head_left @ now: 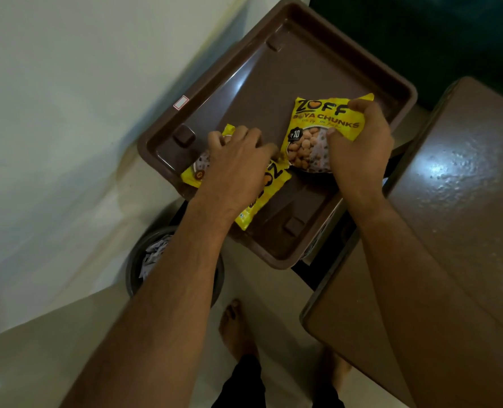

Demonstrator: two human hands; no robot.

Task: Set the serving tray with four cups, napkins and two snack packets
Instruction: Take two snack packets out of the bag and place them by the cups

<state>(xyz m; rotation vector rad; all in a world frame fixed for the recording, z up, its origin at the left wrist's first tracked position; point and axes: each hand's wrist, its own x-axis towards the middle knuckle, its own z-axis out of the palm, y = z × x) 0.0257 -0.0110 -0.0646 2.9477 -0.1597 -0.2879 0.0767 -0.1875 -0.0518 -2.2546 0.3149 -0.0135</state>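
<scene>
A brown plastic serving tray [288, 72] lies tilted across the middle of the view. Two yellow soya chunks snack packets lie in it. My right hand [359, 142] grips the right edge of the right packet [312, 131], thumb on its front. My left hand [238, 160] lies on top of the left packet [262, 195], fingers curled over its far edge. That packet is mostly hidden under the hand. No cups or napkins are in view.
A brown table top [450, 231] stands at the right. A dark bin [144, 260] holding crumpled paper sits on the floor under my left forearm. A pale wall fills the left side. My bare feet [235, 328] stand on the tiled floor below.
</scene>
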